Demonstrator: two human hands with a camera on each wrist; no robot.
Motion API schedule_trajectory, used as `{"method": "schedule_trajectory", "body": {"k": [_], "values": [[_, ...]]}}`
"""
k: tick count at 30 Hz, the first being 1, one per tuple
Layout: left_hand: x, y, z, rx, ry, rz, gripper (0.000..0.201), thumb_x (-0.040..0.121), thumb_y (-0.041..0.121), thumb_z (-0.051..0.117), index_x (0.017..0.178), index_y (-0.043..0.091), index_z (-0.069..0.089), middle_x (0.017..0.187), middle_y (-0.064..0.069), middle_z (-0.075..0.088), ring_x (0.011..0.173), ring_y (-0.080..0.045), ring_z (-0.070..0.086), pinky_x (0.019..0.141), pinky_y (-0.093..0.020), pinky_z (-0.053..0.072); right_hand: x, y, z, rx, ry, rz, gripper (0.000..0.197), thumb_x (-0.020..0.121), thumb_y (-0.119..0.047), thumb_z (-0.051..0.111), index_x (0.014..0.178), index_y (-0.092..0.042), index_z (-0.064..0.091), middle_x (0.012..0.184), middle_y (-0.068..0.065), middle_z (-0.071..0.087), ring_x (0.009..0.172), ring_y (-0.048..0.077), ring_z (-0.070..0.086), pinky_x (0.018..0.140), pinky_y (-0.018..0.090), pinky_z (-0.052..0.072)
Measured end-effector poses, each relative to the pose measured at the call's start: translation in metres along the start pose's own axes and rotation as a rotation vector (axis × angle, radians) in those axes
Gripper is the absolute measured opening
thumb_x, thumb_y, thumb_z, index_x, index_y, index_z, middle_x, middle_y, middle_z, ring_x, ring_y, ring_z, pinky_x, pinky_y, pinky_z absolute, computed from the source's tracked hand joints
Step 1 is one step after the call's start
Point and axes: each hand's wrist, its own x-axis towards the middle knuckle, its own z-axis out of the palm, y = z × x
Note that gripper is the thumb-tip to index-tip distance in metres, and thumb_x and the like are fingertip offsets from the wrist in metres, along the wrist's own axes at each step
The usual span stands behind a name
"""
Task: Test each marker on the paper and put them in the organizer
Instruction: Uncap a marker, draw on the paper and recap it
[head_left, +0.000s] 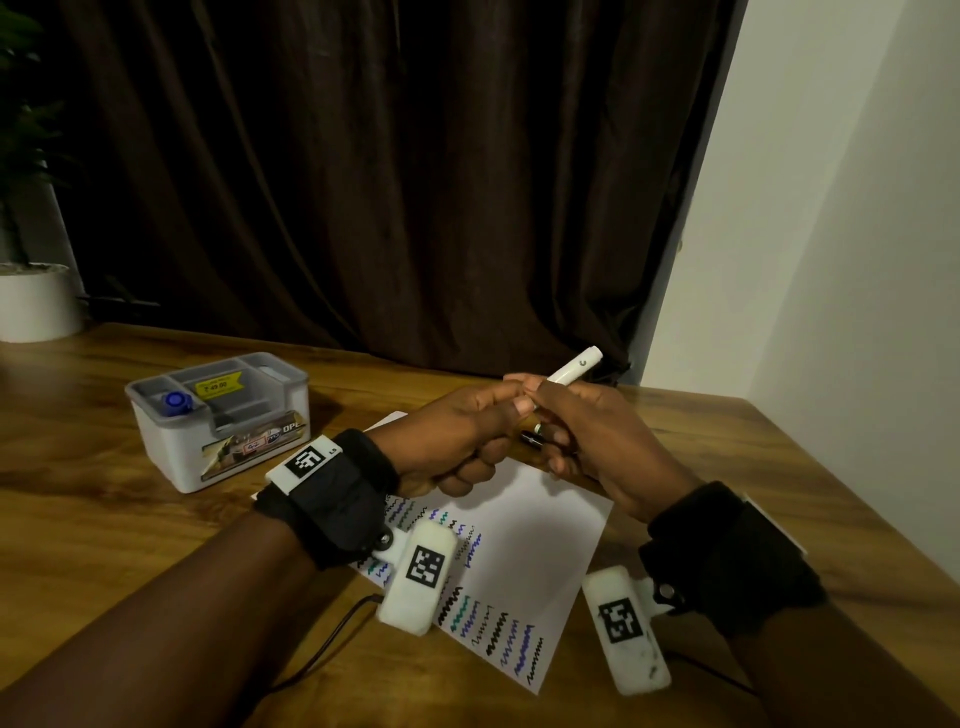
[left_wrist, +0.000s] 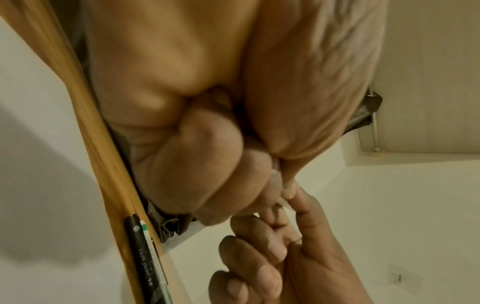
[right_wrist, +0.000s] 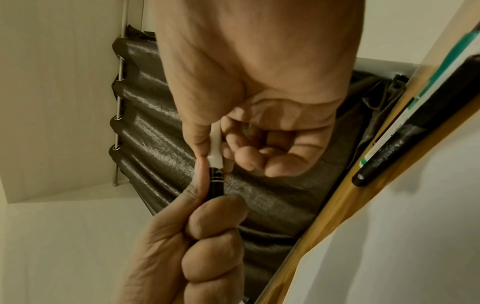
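Above the white paper (head_left: 524, 540), which carries several coloured squiggles, both hands hold one marker (head_left: 574, 368). My right hand (head_left: 571, 415) pinches its white barrel (right_wrist: 215, 142). My left hand (head_left: 467, 428) grips the black end (right_wrist: 216, 185) in a fist. The two sections meet with no gap that I can see. The white end points up and to the right. Two more markers (head_left: 534, 437), one black (right_wrist: 405, 142), lie on the table just beyond the paper. The grey-white organizer (head_left: 244, 447) stands to the left with a blue-capped marker (head_left: 176, 402) upright in it.
The wooden table (head_left: 104, 519) runs to a dark curtain (head_left: 389, 182) at the back and a white wall (head_left: 831, 260) on the right. A white plant pot (head_left: 31, 304) stands at the far left. A black cable (head_left: 332, 639) trails under my left forearm.
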Motion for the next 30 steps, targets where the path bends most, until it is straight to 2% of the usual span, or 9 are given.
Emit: {"method": "schedule_trajectory", "body": {"k": [2, 5, 9, 12, 14, 16, 20, 26, 30], "values": [[0.001, -0.001, 0.002, -0.014, 0.008, -0.001, 0.035, 0.107, 0.036, 0.04, 0.141, 0.029, 0.047, 0.057, 0.006, 0.033, 0.043, -0.006, 0.023, 0.038, -0.017, 0.016, 0.0, -0.001, 0.0, -0.008, 0.018, 0.001, 0.028, 0.103, -0.035, 0.057, 0.116, -0.019, 0.077, 0.058, 0.002, 0.041, 0.047, 0.013, 0.044, 0.051, 0.028, 0.042], [0.002, 0.0, 0.003, -0.015, 0.012, -0.028, 0.037, 0.107, 0.04, 0.039, 0.137, 0.021, 0.046, 0.059, 0.005, 0.035, 0.045, -0.007, 0.023, 0.038, -0.017, 0.017, 0.002, 0.001, -0.001, -0.042, 0.08, 0.027, 0.041, 0.1, -0.038, 0.062, 0.107, 0.001, 0.071, 0.058, 0.004, 0.042, 0.044, 0.013, 0.043, 0.051, 0.028, 0.042], [-0.002, 0.006, -0.01, 0.064, 0.118, -0.068, 0.045, 0.1, 0.06, 0.04, 0.111, 0.021, 0.059, 0.064, 0.003, 0.042, 0.048, -0.008, 0.024, 0.042, -0.02, 0.02, 0.004, -0.004, -0.007, 0.05, 0.137, 0.086, 0.03, 0.103, -0.033, 0.056, 0.109, -0.009, 0.074, 0.063, 0.004, 0.048, 0.051, 0.016, 0.049, 0.059, 0.033, 0.048], [-0.007, 0.008, -0.029, 0.116, 0.282, -0.091, 0.05, 0.096, 0.063, 0.046, 0.123, 0.023, 0.06, 0.073, -0.001, 0.048, 0.05, -0.01, 0.033, 0.05, -0.03, 0.049, 0.003, -0.012, -0.015, 0.112, 0.1, 0.17, 0.029, 0.105, -0.03, 0.051, 0.102, -0.01, 0.072, 0.066, 0.008, 0.06, 0.062, 0.023, 0.065, 0.08, 0.047, 0.061], [-0.009, 0.008, -0.041, 0.076, 0.326, -0.154, 0.052, 0.094, 0.063, 0.051, 0.124, 0.022, 0.061, 0.077, -0.004, 0.052, 0.051, -0.011, 0.034, 0.072, -0.047, 0.063, 0.001, -0.013, -0.017, 0.068, 0.007, 0.203, 0.024, 0.103, -0.028, 0.055, 0.097, -0.009, 0.07, 0.065, 0.009, 0.062, 0.072, 0.027, 0.072, 0.089, 0.05, 0.058], [-0.01, 0.006, -0.046, 0.072, 0.331, -0.228, 0.055, 0.092, 0.066, 0.052, 0.122, 0.022, 0.062, 0.079, -0.005, 0.054, 0.05, -0.011, 0.034, 0.082, -0.055, 0.061, -0.003, -0.009, -0.013, -0.039, -0.095, 0.197, 0.018, 0.1, -0.024, 0.061, 0.096, -0.007, 0.068, 0.066, 0.009, 0.063, 0.076, 0.024, 0.075, 0.092, 0.049, 0.055], [-0.007, -0.001, -0.045, 0.173, 0.311, -0.342, 0.06, 0.092, 0.068, 0.047, 0.126, 0.021, 0.062, 0.085, -0.004, 0.058, 0.052, -0.01, 0.037, 0.092, -0.049, 0.058, -0.008, -0.001, -0.001, -0.303, -0.285, 0.165, 0.029, 0.095, -0.018, 0.068, 0.105, 0.008, 0.071, 0.078, 0.012, 0.073, 0.068, 0.01, 0.073, 0.091, 0.041, 0.049], [-0.001, -0.007, -0.042, 0.218, 0.304, -0.407, 0.061, 0.094, 0.064, 0.048, 0.133, 0.018, 0.059, 0.084, -0.002, 0.063, 0.049, -0.008, 0.037, 0.094, -0.039, 0.055, -0.014, -0.002, 0.006, -0.461, -0.413, 0.122, 0.011, 0.093, -0.015, 0.07, 0.097, -0.01, 0.078, 0.085, 0.008, 0.081, 0.088, 0.009, 0.075, 0.089, 0.026, 0.051], [0.0, -0.008, -0.042, 0.224, 0.307, -0.407, 0.063, 0.094, 0.064, 0.048, 0.134, 0.017, 0.058, 0.078, -0.001, 0.064, 0.05, -0.008, 0.036, 0.09, -0.036, 0.054, -0.015, -0.003, 0.007, -0.487, -0.456, 0.102, 0.007, 0.093, -0.01, 0.071, 0.093, -0.012, 0.078, 0.091, 0.011, 0.081, 0.091, 0.01, 0.077, 0.078, 0.013, 0.053]]}}
